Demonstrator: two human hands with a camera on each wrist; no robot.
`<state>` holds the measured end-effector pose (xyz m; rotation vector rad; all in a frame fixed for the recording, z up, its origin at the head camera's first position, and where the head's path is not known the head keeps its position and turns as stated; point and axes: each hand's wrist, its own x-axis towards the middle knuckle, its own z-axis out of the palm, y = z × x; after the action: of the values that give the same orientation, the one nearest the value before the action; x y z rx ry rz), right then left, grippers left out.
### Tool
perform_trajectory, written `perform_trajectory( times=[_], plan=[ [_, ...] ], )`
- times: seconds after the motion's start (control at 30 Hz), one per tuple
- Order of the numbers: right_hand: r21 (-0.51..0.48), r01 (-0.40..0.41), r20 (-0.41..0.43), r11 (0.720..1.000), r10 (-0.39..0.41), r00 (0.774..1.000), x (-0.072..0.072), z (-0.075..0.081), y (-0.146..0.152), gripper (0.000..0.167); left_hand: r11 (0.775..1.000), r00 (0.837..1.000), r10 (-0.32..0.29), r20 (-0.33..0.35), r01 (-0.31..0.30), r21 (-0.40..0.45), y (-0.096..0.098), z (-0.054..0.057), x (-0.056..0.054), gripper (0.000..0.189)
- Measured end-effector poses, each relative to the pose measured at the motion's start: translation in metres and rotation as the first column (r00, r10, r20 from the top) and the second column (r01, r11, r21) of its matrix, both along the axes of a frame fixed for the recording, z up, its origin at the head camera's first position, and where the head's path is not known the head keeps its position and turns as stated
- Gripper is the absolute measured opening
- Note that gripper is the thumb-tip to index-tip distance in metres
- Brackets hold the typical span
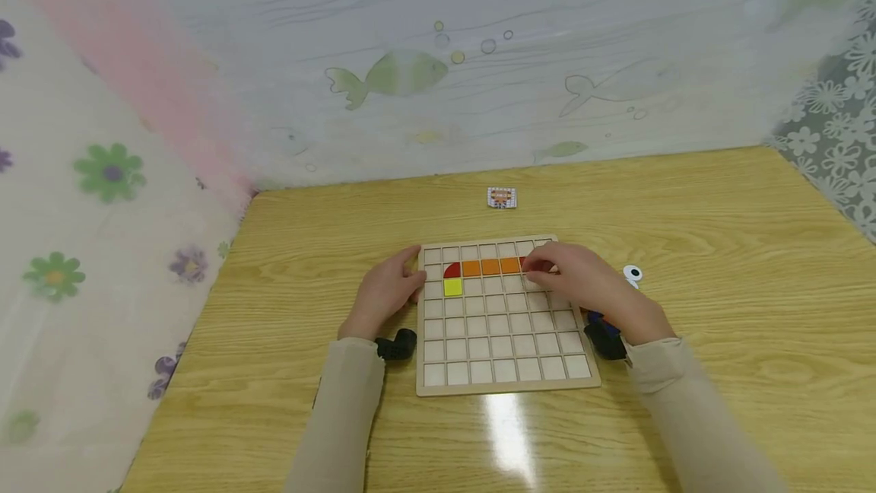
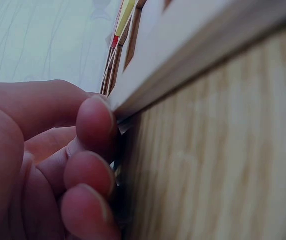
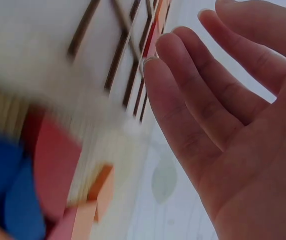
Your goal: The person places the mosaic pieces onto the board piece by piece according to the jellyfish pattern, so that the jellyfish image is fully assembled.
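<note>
A square wooden grid board [image 1: 509, 389] lies on the table between both hands. In its second row, a red tile with a rounded corner [image 1: 452, 271] starts a run of three orange square tiles [image 1: 491, 267]. Below the red tile sits a yellow square tile [image 1: 453, 287]. My left hand [image 1: 386, 291] rests against the board's upper left edge, fingertips along its side. Over the right end of the coloured row is my right hand [image 1: 582, 280], its fingertips at another red tile [image 1: 523, 262], mostly hidden in the head view. Its fingers look fairly straight in the right wrist view, thumb apart.
A small printed card [image 1: 502, 197] lies behind the board. Right of the board are a white eye-like piece [image 1: 633, 273] and loose blocks, partly hidden by the right wrist: blue [image 3: 17, 200], red [image 3: 55, 165] and orange [image 3: 100, 190]. A patterned curtain [image 1: 411, 120] borders the table's back.
</note>
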<state>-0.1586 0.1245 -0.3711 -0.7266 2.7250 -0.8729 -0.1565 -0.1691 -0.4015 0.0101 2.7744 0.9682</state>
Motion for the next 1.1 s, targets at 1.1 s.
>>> perform_trajectory(
  times=[1.1],
  plan=[
    [0.149, 0.173, 0.061, 0.974, -0.184, 0.981, -0.011, -0.002, 0.114, 0.026, 1.0, 1.0, -0.002, 0.013, 0.001, 0.03, 0.001, 0.002, 0.002, 0.053]
  ],
)
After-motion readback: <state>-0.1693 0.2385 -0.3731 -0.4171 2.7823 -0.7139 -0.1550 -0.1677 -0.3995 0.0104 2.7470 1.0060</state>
